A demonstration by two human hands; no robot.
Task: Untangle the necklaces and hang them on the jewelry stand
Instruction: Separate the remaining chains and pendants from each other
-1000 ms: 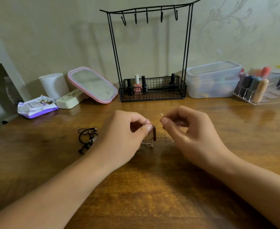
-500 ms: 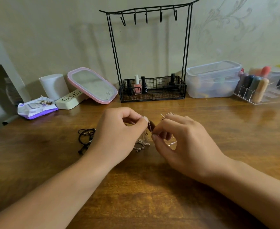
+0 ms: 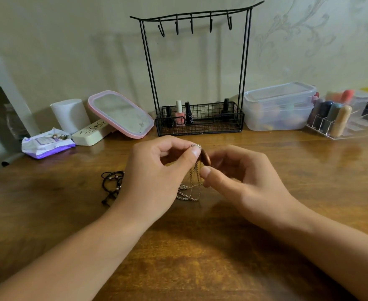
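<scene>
Both hands working the tangled chains above the wooden table [image 3: 178, 246].

Left hand [image 3: 157, 177] is pinching the silver chain necklaces [image 3: 189, 190] by thumb and forefinger beside a brown pendant [image 3: 206, 157]; right hand [image 3: 244, 181] is pinching the chains just below it, their lower loops lying on the table. Black cord necklace [image 3: 112, 185] is lying left of the hands. Jewelry stand [image 3: 198, 72] is standing at the wall, hooks bare.

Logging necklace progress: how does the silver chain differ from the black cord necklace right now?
The silver chain is pinched by the left hand and right hand and hangs down; the black cord necklace lies untouched on the table. Chain: metal links; cord: dark, beaded. Neither hangs on the jewelry stand.
</scene>
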